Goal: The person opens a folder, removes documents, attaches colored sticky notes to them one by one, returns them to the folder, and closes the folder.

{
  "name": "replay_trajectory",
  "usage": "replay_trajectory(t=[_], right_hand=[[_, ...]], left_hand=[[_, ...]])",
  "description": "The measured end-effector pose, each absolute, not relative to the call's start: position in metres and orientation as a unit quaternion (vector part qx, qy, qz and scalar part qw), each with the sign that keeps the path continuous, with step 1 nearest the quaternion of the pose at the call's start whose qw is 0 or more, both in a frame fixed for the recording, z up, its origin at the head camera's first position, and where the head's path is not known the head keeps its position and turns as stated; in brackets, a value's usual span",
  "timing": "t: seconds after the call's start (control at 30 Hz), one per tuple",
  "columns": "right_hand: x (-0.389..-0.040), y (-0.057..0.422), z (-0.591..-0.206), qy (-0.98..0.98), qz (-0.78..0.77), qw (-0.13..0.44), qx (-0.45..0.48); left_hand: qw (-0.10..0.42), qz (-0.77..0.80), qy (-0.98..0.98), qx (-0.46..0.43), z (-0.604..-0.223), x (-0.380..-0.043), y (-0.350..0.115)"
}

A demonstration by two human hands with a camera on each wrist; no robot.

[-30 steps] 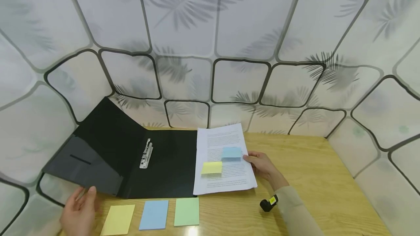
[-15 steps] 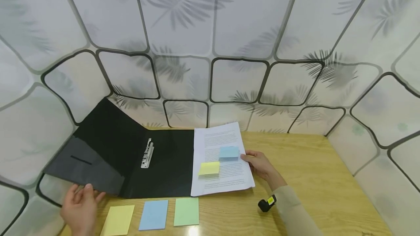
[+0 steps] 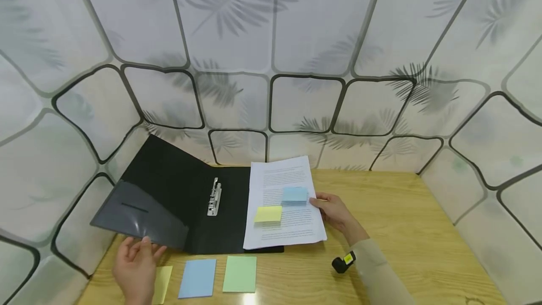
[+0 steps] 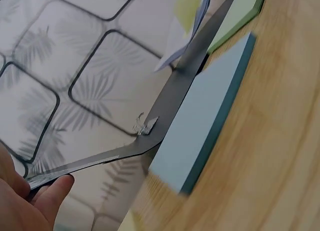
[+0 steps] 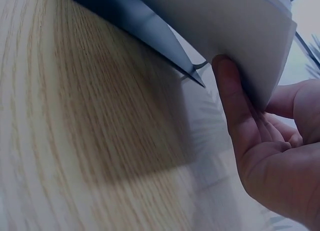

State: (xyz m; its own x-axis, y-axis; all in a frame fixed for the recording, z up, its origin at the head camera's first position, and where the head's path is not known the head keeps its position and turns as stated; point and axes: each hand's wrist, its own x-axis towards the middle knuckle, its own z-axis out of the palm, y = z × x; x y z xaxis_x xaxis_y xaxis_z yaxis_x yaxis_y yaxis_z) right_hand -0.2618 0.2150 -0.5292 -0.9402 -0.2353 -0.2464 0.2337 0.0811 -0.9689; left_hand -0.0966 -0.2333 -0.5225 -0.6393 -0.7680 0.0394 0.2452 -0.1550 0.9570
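An opened black folder [image 3: 178,182] lies on the table, its left cover raised at a slant. My left hand [image 3: 137,265] pinches the lower edge of that cover, thumb on one side and fingers on the other in the left wrist view. A metal ring clip [image 3: 214,197] sits near the folder's spine. My right hand [image 3: 338,213] grips the right edge of a stack of printed sheets [image 3: 292,227], lifted over the folder's right part. On the top sheet are a blue sticky note pad [image 3: 294,194] and a yellow sticky note pad [image 3: 268,213].
Along the front of the table lie a yellow pad [image 3: 162,284], partly behind my left hand, a blue pad [image 3: 197,278] and a green pad [image 3: 239,273]. Patterned curtain [image 3: 305,102] walls surround the wooden table [image 3: 402,229] at the back and sides.
My left hand has taken hold of the folder's cover and slid the folder to the right, so its right part now reaches under the sheets. The right hand still holds the sheets.
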Motion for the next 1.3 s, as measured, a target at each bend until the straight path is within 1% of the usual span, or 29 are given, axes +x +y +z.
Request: replay_trajectory(t=[0.1, 0.3, 0.57, 0.97, 1.3], right_hand=[[-0.262, 0.214, -0.530, 0.717, -0.676, 0.169, 0.005], [-0.261, 0.211, -0.531, 0.720, -0.673, 0.166, 0.011], [-0.261, 0.209, -0.535, 0.719, -0.676, 0.159, 0.022], [-0.259, 0.209, -0.532, 0.729, -0.666, 0.156, 0.038], [-0.261, 0.208, -0.533, 0.739, -0.653, 0.161, 0.044]], left_hand=[[0.357, -0.720, -0.556, 0.213, -0.524, -0.097, -0.220], [0.342, -0.737, -0.558, 0.170, -0.532, -0.099, -0.193], [0.332, -0.731, -0.577, 0.150, -0.535, -0.100, -0.165], [0.299, -0.710, -0.613, 0.171, -0.532, -0.102, -0.161], [0.296, -0.711, -0.615, 0.167, -0.532, -0.101, -0.165]])
